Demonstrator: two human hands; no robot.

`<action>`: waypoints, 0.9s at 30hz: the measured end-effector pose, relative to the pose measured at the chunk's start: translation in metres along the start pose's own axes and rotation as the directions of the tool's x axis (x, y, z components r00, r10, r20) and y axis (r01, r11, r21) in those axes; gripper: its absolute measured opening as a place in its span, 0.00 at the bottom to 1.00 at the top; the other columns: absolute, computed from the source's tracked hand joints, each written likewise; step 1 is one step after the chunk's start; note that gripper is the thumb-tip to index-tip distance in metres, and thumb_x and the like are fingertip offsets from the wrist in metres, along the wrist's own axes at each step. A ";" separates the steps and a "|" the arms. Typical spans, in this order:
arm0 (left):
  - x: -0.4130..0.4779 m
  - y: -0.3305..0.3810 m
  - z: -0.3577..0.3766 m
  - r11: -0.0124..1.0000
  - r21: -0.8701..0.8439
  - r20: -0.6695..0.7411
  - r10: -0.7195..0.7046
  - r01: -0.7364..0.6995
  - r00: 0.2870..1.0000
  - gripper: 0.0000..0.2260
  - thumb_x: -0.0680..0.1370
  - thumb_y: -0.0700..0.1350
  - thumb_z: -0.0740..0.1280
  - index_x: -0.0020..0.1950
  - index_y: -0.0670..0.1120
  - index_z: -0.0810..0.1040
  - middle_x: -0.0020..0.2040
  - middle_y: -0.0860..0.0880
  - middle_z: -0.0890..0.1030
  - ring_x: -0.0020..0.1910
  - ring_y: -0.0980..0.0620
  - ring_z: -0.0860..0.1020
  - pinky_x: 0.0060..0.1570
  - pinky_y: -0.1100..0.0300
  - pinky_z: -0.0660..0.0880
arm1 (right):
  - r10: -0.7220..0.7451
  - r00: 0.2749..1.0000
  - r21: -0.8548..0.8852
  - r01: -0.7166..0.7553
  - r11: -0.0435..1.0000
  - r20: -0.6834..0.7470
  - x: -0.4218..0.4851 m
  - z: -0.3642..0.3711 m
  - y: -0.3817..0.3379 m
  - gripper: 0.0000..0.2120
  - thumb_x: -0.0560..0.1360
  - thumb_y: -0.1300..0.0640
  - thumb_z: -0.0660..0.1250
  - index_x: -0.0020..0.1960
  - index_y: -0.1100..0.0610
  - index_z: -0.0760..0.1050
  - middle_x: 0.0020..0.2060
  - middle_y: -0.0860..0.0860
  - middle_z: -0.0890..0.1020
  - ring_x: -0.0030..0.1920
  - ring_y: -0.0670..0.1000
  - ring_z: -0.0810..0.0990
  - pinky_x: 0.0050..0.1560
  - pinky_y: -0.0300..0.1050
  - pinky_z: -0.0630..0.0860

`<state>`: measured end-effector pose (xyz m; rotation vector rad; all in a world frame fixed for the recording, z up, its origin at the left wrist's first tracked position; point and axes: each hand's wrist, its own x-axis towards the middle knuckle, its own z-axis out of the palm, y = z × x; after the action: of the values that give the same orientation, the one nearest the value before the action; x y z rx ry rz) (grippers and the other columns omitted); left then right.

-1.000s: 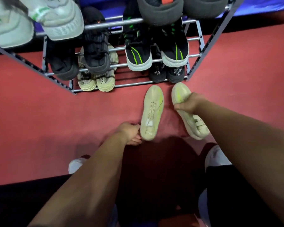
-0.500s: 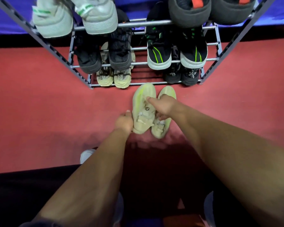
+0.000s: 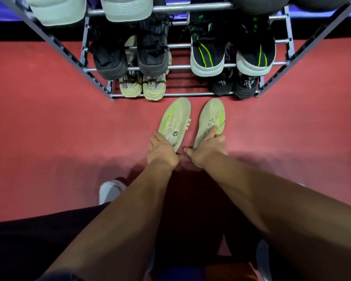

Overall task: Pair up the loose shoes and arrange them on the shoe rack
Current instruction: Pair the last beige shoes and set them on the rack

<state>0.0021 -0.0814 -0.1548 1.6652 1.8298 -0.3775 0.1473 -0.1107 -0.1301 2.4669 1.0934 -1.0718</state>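
1. Two pale yellow-green foam-soled sneakers are held soles-up above the red floor (image 3: 49, 128), just short of the grey metal shoe rack (image 3: 201, 66) at 12 o'clock.
2. Left sneaker (image 3: 175, 120): heel end enclosed by the left hand (image 3: 161, 152), grip closed.
3. Right sneaker (image 3: 212, 116): rear half clasped by the right hand (image 3: 208, 148), fingers wrapped over the sole.
4. Judged light, soft, flexible; the heel is best taken.
5. Bottom tier gap between beige pair (image 3: 142, 88) and black pair (image 3: 234, 85) looks free.

Pale yellow-green shoes (image 3: 175, 120); red floor (image 3: 49, 128); grey rack (image 3: 93, 68).
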 end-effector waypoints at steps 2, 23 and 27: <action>0.000 0.003 0.001 0.998 0.061 -0.017 0.000 0.001 1.000 0.59 0.71 0.56 0.80 0.83 0.33 0.42 0.79 0.37 0.58 0.77 0.38 0.62 0.74 0.47 0.68 | -0.021 1.000 -0.004 0.021 1.000 0.017 0.001 -0.001 -0.001 0.66 0.72 0.29 0.72 0.83 0.56 0.28 0.69 0.61 0.62 0.65 0.60 0.76 0.66 0.55 0.76; -0.055 0.026 -0.092 0.996 -0.050 0.038 -0.070 0.072 0.997 0.24 0.79 0.50 0.68 0.73 0.41 0.77 0.69 0.40 0.79 0.67 0.41 0.80 0.64 0.55 0.76 | 0.091 0.991 0.046 -0.087 0.995 -0.097 -0.049 -0.080 0.009 0.40 0.73 0.44 0.70 0.78 0.58 0.58 0.73 0.60 0.69 0.72 0.63 0.69 0.70 0.56 0.69; -0.094 0.040 -0.155 0.987 0.154 0.086 -0.067 0.053 0.994 0.19 0.75 0.47 0.69 0.66 0.46 0.81 0.56 0.46 0.83 0.53 0.47 0.83 0.51 0.57 0.79 | 0.024 0.994 0.040 -0.019 0.999 -0.110 -0.087 -0.117 0.018 0.33 0.73 0.40 0.67 0.72 0.56 0.66 0.70 0.58 0.76 0.70 0.62 0.73 0.66 0.54 0.73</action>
<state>0.0021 -0.0567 0.0289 1.6667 1.8253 -0.6219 0.1826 -0.1147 0.0128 2.5900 1.0840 -0.9699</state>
